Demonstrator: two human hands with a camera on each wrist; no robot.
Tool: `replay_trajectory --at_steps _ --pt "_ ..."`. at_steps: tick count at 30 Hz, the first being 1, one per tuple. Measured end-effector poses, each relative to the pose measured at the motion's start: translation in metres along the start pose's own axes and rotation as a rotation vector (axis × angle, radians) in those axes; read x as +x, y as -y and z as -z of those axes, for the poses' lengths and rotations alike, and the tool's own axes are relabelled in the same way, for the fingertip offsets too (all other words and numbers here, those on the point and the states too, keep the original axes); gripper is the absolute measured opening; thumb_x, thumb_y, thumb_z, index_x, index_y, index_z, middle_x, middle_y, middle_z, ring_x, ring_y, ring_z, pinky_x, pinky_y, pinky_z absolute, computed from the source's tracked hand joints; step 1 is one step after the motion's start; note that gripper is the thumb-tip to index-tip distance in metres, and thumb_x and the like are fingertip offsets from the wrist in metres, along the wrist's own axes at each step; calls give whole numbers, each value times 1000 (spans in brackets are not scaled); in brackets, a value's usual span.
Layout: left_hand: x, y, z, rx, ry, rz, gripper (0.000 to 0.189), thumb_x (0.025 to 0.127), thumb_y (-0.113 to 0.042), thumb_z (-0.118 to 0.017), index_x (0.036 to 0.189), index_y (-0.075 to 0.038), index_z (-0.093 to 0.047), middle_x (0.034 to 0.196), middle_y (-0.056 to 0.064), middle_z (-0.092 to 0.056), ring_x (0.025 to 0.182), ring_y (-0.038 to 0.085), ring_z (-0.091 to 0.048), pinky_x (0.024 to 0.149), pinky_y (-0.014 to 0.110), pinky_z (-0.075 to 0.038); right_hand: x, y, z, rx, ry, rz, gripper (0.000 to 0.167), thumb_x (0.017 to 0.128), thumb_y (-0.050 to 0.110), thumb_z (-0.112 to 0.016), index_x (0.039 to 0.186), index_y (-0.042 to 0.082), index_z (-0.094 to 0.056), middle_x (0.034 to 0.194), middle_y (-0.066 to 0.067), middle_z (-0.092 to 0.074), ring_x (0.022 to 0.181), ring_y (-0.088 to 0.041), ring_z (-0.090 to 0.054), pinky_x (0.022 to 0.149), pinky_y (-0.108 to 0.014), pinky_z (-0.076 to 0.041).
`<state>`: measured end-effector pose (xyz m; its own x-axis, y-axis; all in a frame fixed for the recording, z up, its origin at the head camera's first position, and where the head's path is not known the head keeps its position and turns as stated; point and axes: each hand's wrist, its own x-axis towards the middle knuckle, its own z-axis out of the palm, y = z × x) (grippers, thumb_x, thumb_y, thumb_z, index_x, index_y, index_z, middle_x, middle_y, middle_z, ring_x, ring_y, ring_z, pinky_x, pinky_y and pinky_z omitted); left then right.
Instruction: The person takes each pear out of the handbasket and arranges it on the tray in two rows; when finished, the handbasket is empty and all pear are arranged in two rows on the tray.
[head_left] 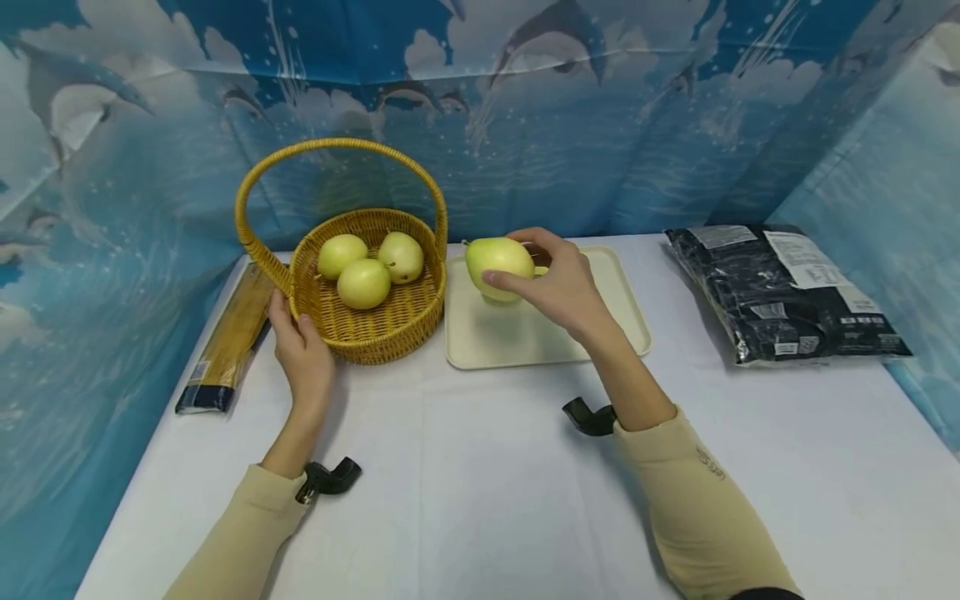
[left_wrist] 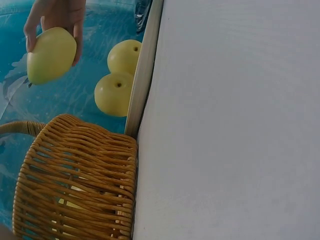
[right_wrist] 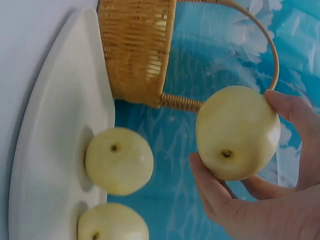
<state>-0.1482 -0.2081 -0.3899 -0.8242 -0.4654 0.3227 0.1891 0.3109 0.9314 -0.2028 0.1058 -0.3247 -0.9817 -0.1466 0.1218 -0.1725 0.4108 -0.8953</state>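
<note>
My right hand (head_left: 558, 279) holds a yellow-green pear (head_left: 498, 265) between thumb and fingers, raised over the cream tray (head_left: 525, 350). Two more pears lie on this tray in the right wrist view, a nearer pear (right_wrist: 119, 161) and another pear (right_wrist: 112, 222); in the head view the right hand mostly hides them. Left of the tray stands a wicker basket (head_left: 375, 346) with a tall arched handle. Three pears sit inside it, one of them the front pear (head_left: 363, 283). My left hand (head_left: 303, 358) touches the basket's left side near the handle's foot, fingers fairly straight.
A long yellow-and-dark packet (head_left: 228, 350) lies left of the basket, partly behind the left hand. On the right rests a black plastic parcel (head_left: 787, 292) with white labels. A blue dolphin-print curtain (head_left: 510, 183) borders the white table (head_left: 465, 483) at the back and sides.
</note>
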Motion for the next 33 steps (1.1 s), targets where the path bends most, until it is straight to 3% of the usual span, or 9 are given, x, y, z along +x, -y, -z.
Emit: replay_trajectory --at_steps 2,9,15,24,33 --pt "0 3 0 2 4 1 54 112 1 -31 165 -1 -23 171 19 -30 158 32 -31 129 40 -30 1 -7 8 -2 -34 -17 64 84 46 -88 138 22 -65 132 -4 -69 120 -22 -63 90 -45 -57" --pt "12 44 -3 26 14 -28 54 114 -10 -33 167 -16 -24 172 1 -32 156 16 -34 127 32 -32 3 -24 36 24 -110 -91 67 87 48 -85 143 19 -63 138 -7 -64 122 -23 -60 94 -44 -56" --pt "13 43 1 19 16 -14 53 115 -14 -32 168 -19 -23 173 0 -30 156 13 -32 127 30 -32 10 -29 47 99 -154 -126 69 88 47 -84 145 17 -61 136 -7 -62 118 -20 -58 97 -37 -53" --pt "14 42 1 9 30 -12 55 115 -14 -31 168 -22 -20 173 -1 -27 157 14 -31 127 30 -32 15 -49 69 -5 -309 -114 73 86 52 -83 147 16 -62 133 -9 -65 110 -17 -59 89 -32 -53" --pt "14 44 1 23 23 -8 55 115 -13 -32 168 -20 -20 174 -1 -27 157 10 -31 127 28 -31 19 -75 88 -33 -427 -239 77 84 57 -83 146 17 -63 114 4 -64 98 -6 -54 86 -29 -50"
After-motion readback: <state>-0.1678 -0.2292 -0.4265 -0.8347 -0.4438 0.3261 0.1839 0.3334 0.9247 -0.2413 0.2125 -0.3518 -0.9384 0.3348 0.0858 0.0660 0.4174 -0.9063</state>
